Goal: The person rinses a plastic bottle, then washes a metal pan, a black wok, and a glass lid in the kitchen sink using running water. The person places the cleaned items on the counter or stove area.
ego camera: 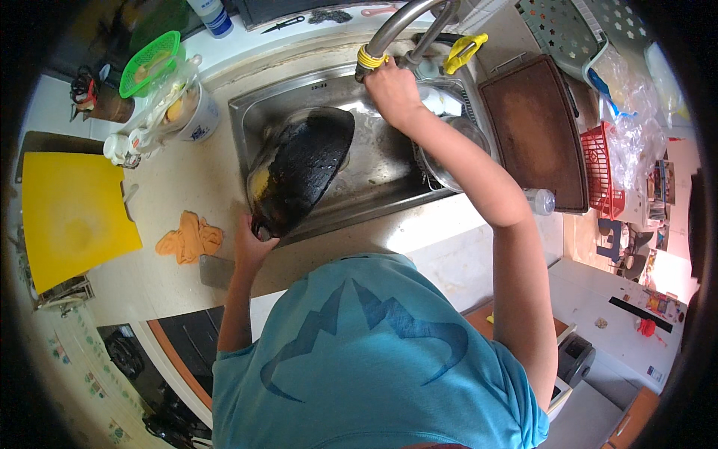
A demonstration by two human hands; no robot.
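A blackened wok [310, 163] is tilted in the left part of the stainless steel sink [387, 168], its sooty outer side facing up and wet-looking. My left hand [253, 242] grips the wok's handle at the sink's front left edge. Above the sink, my right hand [395, 92] holds the end of the curved metal tap spout [387, 33], just at a yellow band [370, 56] wound around it. Its fingertips are partly hidden behind the spout. Under my right forearm, a wire rack with a clear bowl [455, 151] occupies the sink's right part.
An orange cloth [190, 238] and a yellow board [76, 216] lie on the left. Behind them stand a white bucket [202, 115] and a green basket [151, 62]. Right of the sink are a brown board [533, 134], a plastic bottle [539, 201] and a red basket [600, 168].
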